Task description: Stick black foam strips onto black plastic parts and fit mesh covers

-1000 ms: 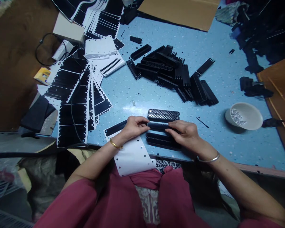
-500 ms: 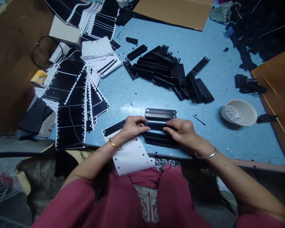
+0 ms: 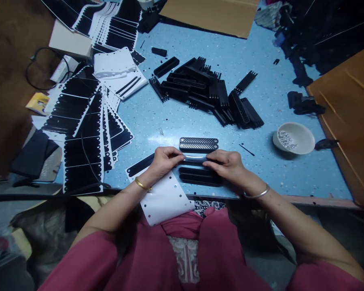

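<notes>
Between my two hands is a narrow black sticker strip (image 3: 195,159) with a glossy shine along it. My left hand (image 3: 166,161) pinches its left end between thumb and fingers, and my right hand (image 3: 227,163) pinches the right end. Just beyond it lie textured black bars with a diamond pattern (image 3: 199,144), side by side. Closer to me, smooth black bars (image 3: 198,176) rest on the table, partly hidden by my right hand. A white backing sheet (image 3: 164,198) with one black strip left at its top lies under my left forearm and overhangs the table edge.
A heap of black toothed bars (image 3: 204,87) covers the table's middle. Sheets of black stickers (image 3: 81,149) fan out at left, crossed by a cable. A white bowl (image 3: 303,139) of small metal pieces stands at right, near a brown carton (image 3: 348,121).
The strip between my hands has tilted, and its dark face now catches the light. Both hands keep their pinch. The whole view has shifted slightly, moving the table things leftward.
</notes>
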Action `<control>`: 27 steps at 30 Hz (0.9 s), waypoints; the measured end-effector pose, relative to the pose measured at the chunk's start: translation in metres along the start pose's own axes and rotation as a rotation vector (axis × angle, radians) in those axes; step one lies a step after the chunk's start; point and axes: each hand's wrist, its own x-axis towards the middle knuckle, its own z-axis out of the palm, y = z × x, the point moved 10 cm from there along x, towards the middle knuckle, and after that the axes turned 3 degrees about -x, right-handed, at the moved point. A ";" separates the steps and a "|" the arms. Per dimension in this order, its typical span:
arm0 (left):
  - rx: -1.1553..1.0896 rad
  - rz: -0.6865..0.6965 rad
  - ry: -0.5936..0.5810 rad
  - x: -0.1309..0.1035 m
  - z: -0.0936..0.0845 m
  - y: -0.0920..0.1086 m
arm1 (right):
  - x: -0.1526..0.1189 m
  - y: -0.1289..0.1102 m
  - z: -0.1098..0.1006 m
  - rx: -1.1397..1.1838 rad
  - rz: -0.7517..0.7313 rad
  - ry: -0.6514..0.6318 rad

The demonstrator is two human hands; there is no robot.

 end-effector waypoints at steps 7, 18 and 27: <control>-0.018 -0.008 0.003 0.000 0.000 0.001 | -0.007 -0.002 -0.005 0.027 -0.026 0.101; -0.016 -0.003 0.004 -0.001 0.000 0.005 | -0.012 -0.011 -0.005 -0.054 -0.056 0.122; -0.021 0.001 -0.023 0.000 0.002 0.004 | -0.012 -0.012 -0.005 -0.070 -0.040 0.133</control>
